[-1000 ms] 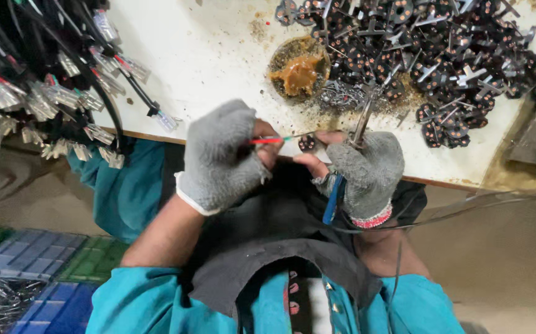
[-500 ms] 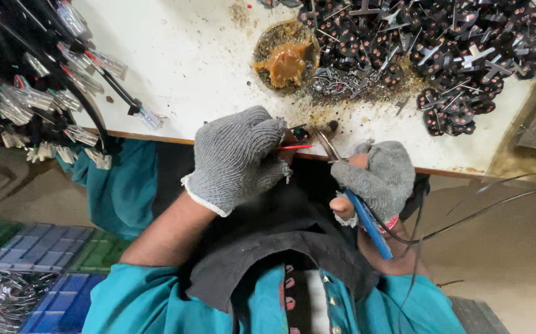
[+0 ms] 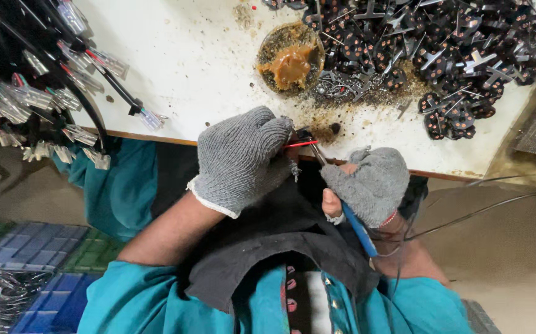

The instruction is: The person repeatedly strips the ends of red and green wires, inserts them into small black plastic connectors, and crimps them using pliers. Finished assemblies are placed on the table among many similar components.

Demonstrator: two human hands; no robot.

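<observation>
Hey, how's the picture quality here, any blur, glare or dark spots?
Head view: even light, no harsh glare on the white table; both gloved hands, left hand and right hand, look sharp; the wire bundles at the upper left sit in shadow; edges bend slightly.

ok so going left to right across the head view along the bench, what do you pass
Bundle of black wires with clear connectors → left hand in a grey glove → thin red wire → right hand holding the blue-handled soldering iron → pile of small black parts.
</observation>
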